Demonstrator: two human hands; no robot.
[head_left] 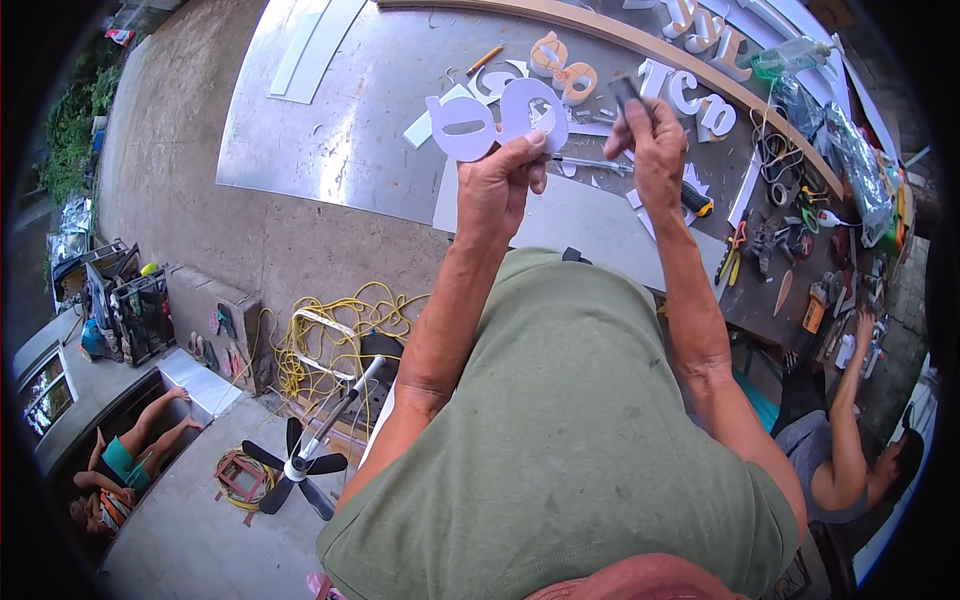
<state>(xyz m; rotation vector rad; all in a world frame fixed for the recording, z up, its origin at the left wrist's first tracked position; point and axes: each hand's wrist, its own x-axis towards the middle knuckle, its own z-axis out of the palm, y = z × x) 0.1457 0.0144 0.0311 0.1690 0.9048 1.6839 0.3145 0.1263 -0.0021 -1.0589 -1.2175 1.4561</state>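
My left hand [497,190] pinches flat white cut-out letters [463,142], rounded shapes with openings in them, above the metal-topped table. Raised beside it, my right hand [657,150] is closed on a short dark block [626,92], blurred, its exact kind unclear. A slim cutter knife [590,163] lies on the table between the hands. Below my right hand rests a black and yellow tool handle [696,199], partly covered by my wrist. Just beyond the held letters are white scraps [492,84], a pencil [486,60] and thick letters with tan faces [549,54].
Finished-looking white letters [685,95] stand at the far right beside a long brown strip [600,30]. Pliers [733,255], tape rolls and other tools crowd the table's right end, where another person [840,450] reaches in. A second person [135,450] sits at lower left, near a fan [296,468].
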